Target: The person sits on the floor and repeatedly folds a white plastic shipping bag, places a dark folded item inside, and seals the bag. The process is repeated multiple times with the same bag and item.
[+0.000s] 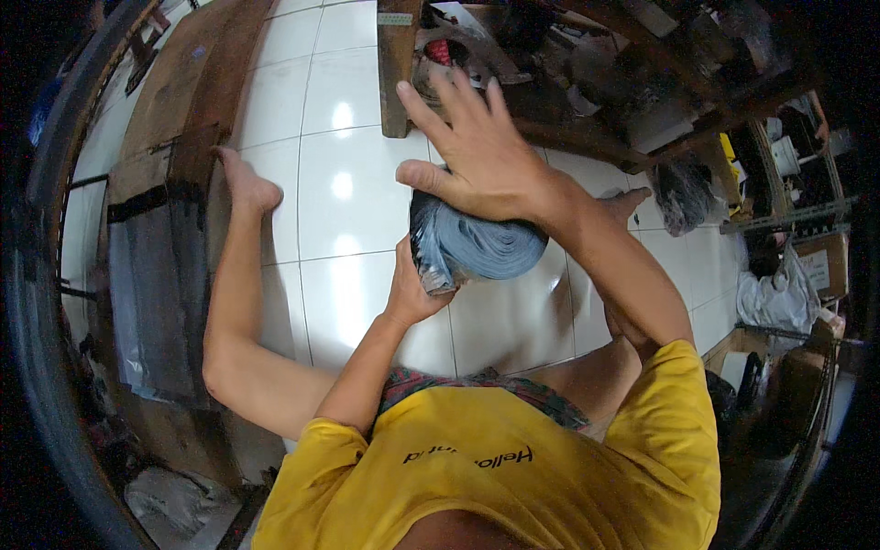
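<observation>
A thick grey-blue roll (490, 246), which looks like rolled plastic film or bags, is held upright or tilted between my legs, its spiral-wound end turned up toward me. At its near left side my left hand (417, 289) grips it, with part of the fingers hidden behind the roll. My right hand (490, 156) is open, fingers spread and pointing away from me. Its palm lies over or against the far upper edge of the roll; whether it presses there, I cannot tell. A crumpled, shiny fold shows at the roll's lower left edge.
White floor tiles (353, 302) lie under and ahead of me. A long wooden bench or box (188, 82) with grey sheeting (160, 293) runs along the left. Wooden shelving (396, 73) with clutter stands ahead. Plastic bags (683, 194) and a metal rack (793, 215) are at the right.
</observation>
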Action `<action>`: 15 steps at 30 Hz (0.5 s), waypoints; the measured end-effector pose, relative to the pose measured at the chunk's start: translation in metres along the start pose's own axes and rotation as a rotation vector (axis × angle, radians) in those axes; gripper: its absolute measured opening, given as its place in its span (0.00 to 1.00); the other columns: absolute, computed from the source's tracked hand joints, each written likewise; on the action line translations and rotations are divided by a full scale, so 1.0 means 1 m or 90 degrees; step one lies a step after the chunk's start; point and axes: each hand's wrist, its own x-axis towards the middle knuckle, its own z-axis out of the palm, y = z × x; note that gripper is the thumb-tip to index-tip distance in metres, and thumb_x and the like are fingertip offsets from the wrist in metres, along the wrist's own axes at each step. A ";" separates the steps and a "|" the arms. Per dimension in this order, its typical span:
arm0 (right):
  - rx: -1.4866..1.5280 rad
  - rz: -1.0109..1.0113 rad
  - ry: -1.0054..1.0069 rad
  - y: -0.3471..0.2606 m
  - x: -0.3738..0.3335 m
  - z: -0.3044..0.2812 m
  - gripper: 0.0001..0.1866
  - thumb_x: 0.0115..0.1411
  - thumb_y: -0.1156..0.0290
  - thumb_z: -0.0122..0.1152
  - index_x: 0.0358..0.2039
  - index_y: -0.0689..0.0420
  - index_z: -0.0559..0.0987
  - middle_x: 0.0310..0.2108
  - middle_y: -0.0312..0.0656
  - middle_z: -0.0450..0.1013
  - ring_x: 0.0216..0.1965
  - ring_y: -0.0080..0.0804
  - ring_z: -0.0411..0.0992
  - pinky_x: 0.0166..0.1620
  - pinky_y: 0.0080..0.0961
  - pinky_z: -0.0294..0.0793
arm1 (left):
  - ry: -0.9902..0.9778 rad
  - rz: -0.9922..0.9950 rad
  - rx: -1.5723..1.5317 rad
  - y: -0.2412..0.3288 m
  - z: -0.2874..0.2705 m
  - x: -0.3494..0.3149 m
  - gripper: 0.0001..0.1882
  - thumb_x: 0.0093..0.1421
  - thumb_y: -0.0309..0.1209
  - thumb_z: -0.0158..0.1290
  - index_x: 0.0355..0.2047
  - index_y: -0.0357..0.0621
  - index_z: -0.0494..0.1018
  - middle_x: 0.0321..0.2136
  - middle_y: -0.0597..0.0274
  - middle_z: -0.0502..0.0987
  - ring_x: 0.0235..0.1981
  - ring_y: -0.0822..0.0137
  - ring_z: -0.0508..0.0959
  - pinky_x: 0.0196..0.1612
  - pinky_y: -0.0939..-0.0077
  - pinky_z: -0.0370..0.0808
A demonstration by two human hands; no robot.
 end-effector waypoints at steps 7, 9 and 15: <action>0.037 -0.019 0.014 -0.020 -0.004 -0.024 0.50 0.62 0.27 0.42 0.72 0.52 0.57 0.68 0.67 0.53 0.70 0.70 0.50 0.68 0.71 0.41 | 0.012 0.018 -0.002 -0.010 -0.002 -0.004 0.53 0.41 0.31 0.69 0.64 0.33 0.53 0.55 0.38 0.62 0.57 0.37 0.65 0.63 0.52 0.65; 0.063 -0.025 0.049 -0.029 -0.005 -0.037 0.50 0.61 0.27 0.43 0.72 0.51 0.57 0.69 0.67 0.53 0.70 0.71 0.50 0.68 0.71 0.41 | 0.002 0.008 -0.032 -0.013 -0.003 -0.002 0.51 0.41 0.30 0.68 0.64 0.33 0.53 0.54 0.37 0.62 0.56 0.36 0.65 0.62 0.52 0.65; 0.012 -0.026 -0.100 -0.041 -0.014 -0.022 0.52 0.62 0.29 0.46 0.74 0.53 0.51 0.72 0.65 0.47 0.73 0.66 0.44 0.71 0.64 0.36 | 0.072 -0.026 -0.088 -0.016 -0.004 -0.009 0.45 0.44 0.27 0.65 0.62 0.33 0.58 0.51 0.42 0.72 0.52 0.44 0.74 0.58 0.58 0.70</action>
